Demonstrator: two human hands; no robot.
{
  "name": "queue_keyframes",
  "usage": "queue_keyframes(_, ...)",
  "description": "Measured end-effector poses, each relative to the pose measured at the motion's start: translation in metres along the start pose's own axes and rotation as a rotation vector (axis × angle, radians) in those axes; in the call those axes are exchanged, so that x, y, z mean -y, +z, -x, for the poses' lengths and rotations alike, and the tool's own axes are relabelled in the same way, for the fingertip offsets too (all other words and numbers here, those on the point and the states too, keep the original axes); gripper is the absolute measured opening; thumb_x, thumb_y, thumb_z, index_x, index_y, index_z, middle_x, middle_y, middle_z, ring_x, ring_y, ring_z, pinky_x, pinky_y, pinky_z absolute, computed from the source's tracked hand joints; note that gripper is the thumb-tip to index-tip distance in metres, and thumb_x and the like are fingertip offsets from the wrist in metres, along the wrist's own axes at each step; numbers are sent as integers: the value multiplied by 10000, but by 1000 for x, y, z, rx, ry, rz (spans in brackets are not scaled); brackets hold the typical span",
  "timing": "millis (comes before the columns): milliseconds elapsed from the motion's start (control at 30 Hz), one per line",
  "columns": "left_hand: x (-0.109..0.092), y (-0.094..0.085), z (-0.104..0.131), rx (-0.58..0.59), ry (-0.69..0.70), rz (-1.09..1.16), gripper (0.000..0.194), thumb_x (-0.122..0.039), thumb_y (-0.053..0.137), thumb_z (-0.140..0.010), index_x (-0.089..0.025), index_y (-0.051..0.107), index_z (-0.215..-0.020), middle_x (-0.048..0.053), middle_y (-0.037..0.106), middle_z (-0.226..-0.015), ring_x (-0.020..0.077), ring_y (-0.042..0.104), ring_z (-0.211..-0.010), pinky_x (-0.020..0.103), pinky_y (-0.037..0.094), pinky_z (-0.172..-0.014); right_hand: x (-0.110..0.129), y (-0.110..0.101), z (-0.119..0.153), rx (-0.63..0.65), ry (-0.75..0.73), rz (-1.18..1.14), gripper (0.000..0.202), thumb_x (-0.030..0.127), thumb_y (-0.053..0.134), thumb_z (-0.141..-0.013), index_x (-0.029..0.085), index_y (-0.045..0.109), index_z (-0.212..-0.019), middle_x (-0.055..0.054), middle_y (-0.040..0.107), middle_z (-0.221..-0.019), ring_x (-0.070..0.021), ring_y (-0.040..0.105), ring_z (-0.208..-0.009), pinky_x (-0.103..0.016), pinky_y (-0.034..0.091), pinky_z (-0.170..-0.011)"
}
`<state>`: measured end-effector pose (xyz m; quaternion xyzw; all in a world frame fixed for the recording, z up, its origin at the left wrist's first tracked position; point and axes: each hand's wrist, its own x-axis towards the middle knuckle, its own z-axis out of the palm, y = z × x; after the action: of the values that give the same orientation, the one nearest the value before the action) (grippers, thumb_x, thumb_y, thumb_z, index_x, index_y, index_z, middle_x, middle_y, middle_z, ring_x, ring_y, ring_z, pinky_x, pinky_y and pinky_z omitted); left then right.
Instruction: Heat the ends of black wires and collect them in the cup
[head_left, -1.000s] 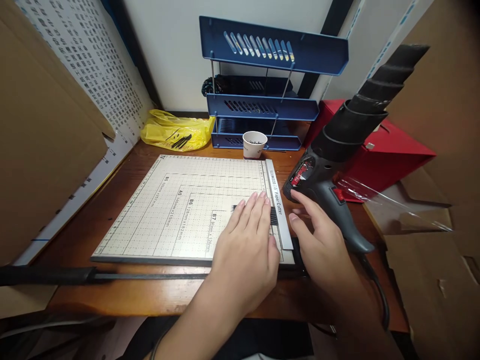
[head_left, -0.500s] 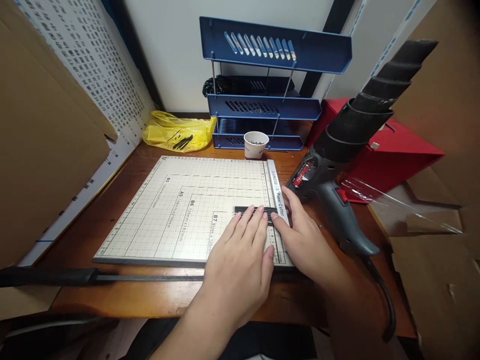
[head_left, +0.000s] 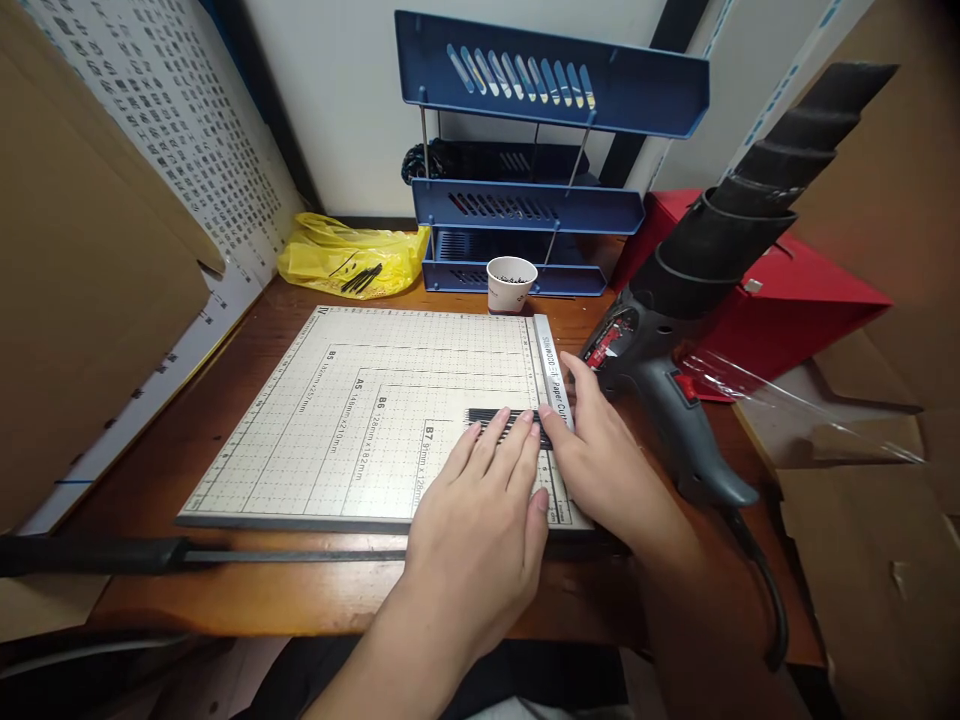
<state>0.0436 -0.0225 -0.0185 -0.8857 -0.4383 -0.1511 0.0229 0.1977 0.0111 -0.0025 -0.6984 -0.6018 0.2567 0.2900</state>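
Note:
Several thin black strips (head_left: 487,414) lie side by side on the gridded board of a paper cutter (head_left: 300,430), close to its right edge. My left hand (head_left: 484,510) rests flat over them with its fingers stretched out. At the metal edge strip (head_left: 551,365), my right hand (head_left: 600,460) has its thumb against the right ends of the black strips, and its index finger is apart on the outer side of the edge. The cutter's long blade arm with a black handle (head_left: 97,554) extends left along the near side of the board.
A paper cup (head_left: 511,286) with small black bits stands behind the board. Blue tiered trays (head_left: 525,207) are at the back. A yellow bag (head_left: 352,255) holding black pieces lies at back left. To the right are a heat gun (head_left: 675,370) and a red box (head_left: 810,300).
The camera view has shifted slightly. My right thumb has moved a little left over the ends of the strips, while my left hand has stayed nearly the same.

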Motion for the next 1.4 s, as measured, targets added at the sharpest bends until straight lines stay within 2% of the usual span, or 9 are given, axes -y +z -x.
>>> queue_keyframes(100,0,0,0,-3,2,-3,527,-311,276,-1067,-103,453,-1519,47,400,-1596,248,374,-1491,463,363,-1214,1,2,-2,1,-37,48,588,332,352,-982,219,302,-1557,-155,490,-1500,-336,435,-1408,-579,347,-1136)
queue_keyframes(300,-1,-2,0,15,14,6,530,-306,260,-1070,-95,434,-1525,49,354,-1618,230,338,-1509,464,318,-1238,-8,-5,1,-10,36,-56,592,422,337,-1012,250,281,-1576,-132,549,-1460,-322,518,-1339,-571,368,-1120)
queue_keyframes(433,0,-6,-2,30,-2,28,549,-326,247,-1079,-96,350,-1566,47,299,-1642,209,301,-1526,457,284,-1255,-12,-10,4,-9,85,-109,573,454,364,-1013,309,304,-1564,-94,561,-1460,-285,509,-1361,-550,357,-1140)
queue_keyframes(600,3,-7,-9,29,-34,27,562,-337,234,-1080,-68,362,-1557,78,327,-1633,213,292,-1529,452,249,-1268,-12,-11,9,40,73,-147,562,443,406,-1002,344,313,-1548,-69,552,-1477,-260,485,-1390,-542,341,-1162)
queue_keyframes(700,3,-5,-12,37,-35,24,565,-342,227,-1081,-69,371,-1554,79,344,-1626,222,300,-1526,456,252,-1265,-11,-12,12,54,41,-177,561,418,408,-1003,338,310,-1549,-70,532,-1501,-253,467,-1413,-542,320,-1184)
queue_keyframes(933,1,-4,-16,91,-10,48,559,-343,204,-1084,-93,412,-1540,66,380,-1612,245,323,-1516,487,251,-1262,-14,-13,12,-5,85,-228,579,398,433,-997,326,299,-1556,-87,543,-1494,-256,484,-1408,-547,334,-1180)
queue_keyframes(1200,1,-3,-15,70,-14,60,531,-326,239,-1084,-119,416,-1540,35,385,-1612,254,363,-1495,491,280,-1253,-12,-13,11,-21,73,-255,671,368,478,-975,321,202,-1585,-126,563,-1467,-283,577,-1311,-570,378,-1139)
queue_keyframes(1400,-5,1,-14,62,-49,52,536,-340,227,-1088,-120,414,-1539,31,395,-1607,233,339,-1508,458,345,-1224,-11,-11,11,-36,89,-308,697,380,504,-967,340,179,-1582,-112,596,-1430,-281,575,-1308,-571,386,-1126)
